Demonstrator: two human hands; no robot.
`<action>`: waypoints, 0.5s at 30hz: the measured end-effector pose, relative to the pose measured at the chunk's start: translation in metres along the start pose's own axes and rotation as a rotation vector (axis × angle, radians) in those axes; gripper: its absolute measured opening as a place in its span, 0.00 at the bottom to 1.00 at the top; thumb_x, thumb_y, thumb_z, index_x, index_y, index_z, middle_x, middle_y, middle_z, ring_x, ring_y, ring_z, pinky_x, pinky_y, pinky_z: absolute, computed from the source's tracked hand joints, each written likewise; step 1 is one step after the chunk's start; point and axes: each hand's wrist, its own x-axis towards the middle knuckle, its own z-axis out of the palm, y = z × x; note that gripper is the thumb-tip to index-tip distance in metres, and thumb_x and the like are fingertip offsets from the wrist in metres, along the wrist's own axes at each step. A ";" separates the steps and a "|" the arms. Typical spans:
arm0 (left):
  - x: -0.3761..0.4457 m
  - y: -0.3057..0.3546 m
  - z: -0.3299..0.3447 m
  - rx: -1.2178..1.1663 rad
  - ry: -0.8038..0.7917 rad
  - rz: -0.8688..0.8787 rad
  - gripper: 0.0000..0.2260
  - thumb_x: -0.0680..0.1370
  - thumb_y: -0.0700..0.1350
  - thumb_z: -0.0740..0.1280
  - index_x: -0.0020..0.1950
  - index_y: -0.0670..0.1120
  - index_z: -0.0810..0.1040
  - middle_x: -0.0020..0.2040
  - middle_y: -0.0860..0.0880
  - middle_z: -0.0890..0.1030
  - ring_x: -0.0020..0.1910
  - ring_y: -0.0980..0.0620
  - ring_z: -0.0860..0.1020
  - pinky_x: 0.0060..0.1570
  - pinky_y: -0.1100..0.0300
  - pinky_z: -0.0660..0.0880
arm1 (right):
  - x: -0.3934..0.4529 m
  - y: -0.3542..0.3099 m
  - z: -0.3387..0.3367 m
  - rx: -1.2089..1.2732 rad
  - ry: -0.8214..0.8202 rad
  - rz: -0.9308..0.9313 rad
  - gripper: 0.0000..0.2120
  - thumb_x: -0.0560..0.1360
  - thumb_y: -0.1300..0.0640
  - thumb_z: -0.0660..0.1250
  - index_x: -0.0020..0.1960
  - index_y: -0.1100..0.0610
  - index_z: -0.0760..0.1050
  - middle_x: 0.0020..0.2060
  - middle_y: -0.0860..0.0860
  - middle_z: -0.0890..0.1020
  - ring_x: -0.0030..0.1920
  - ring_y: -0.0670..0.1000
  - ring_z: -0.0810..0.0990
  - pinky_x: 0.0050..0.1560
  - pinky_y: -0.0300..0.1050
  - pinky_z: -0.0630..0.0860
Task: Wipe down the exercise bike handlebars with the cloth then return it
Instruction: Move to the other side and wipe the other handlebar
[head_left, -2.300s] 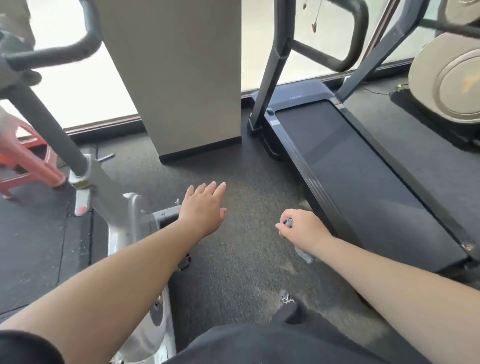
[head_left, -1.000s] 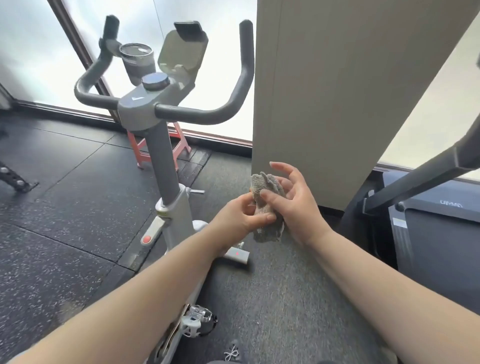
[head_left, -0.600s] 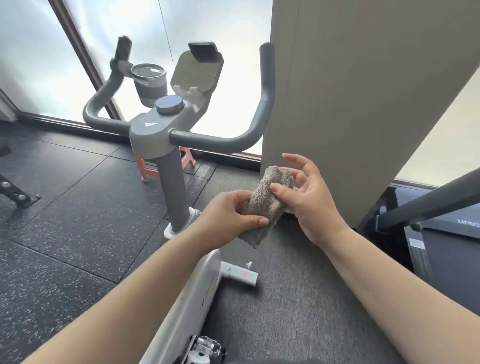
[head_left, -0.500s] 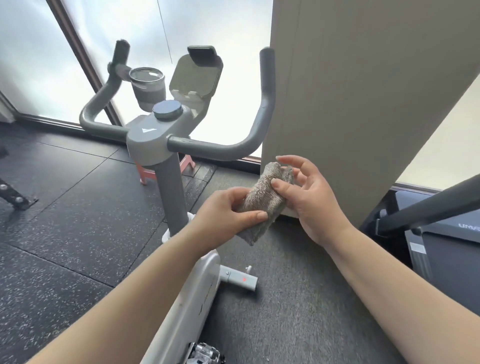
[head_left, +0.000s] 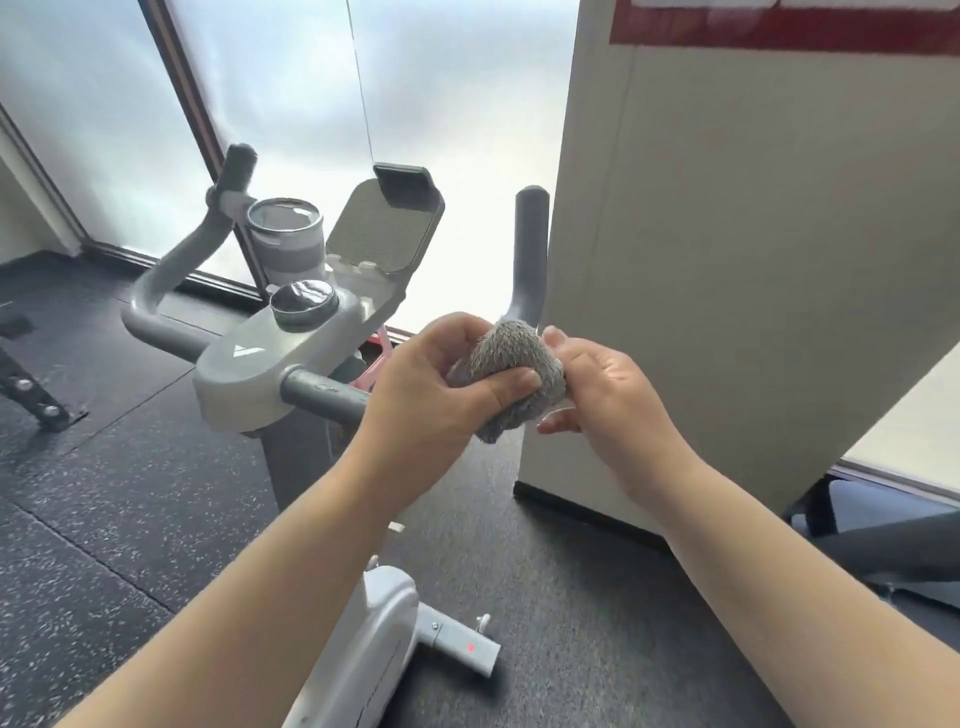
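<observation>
A fluffy grey cloth is bunched between both hands, in front of the right bend of the exercise bike handlebars. My left hand grips it with the thumb pressed over its front. My right hand holds its right side with loosely curled fingers. The grey right grip rises just behind the cloth; the left grip curves up at the far left. Whether the cloth touches the bar is hidden by my hands.
The bike's grey console carries a round knob, a cup and a tablet holder. A beige pillar stands close on the right. A treadmill frame sits at the lower right. Frosted windows lie behind.
The cloth came up from the floor in my right hand and my left hand joined it. Both hands have since risen with it to the right handlebar bend.
</observation>
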 end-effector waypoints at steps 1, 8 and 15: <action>0.010 0.000 0.002 0.050 0.042 0.016 0.08 0.70 0.39 0.74 0.45 0.42 0.78 0.38 0.44 0.82 0.34 0.48 0.80 0.33 0.53 0.78 | 0.009 0.000 -0.007 -0.020 0.035 -0.031 0.12 0.80 0.52 0.60 0.48 0.55 0.80 0.38 0.48 0.82 0.37 0.44 0.81 0.33 0.40 0.78; 0.064 -0.020 -0.012 0.357 0.209 -0.031 0.11 0.71 0.49 0.70 0.52 0.52 0.75 0.41 0.49 0.82 0.39 0.48 0.81 0.43 0.46 0.79 | 0.063 0.017 -0.037 -0.136 0.150 -0.146 0.08 0.77 0.56 0.66 0.54 0.48 0.78 0.51 0.46 0.79 0.45 0.42 0.80 0.46 0.41 0.79; 0.087 -0.022 -0.031 0.427 0.216 -0.057 0.13 0.71 0.42 0.75 0.50 0.48 0.74 0.42 0.45 0.81 0.31 0.46 0.80 0.32 0.48 0.80 | 0.100 0.025 -0.036 -0.154 0.151 -0.163 0.12 0.76 0.57 0.66 0.59 0.47 0.75 0.59 0.49 0.76 0.51 0.42 0.79 0.42 0.24 0.71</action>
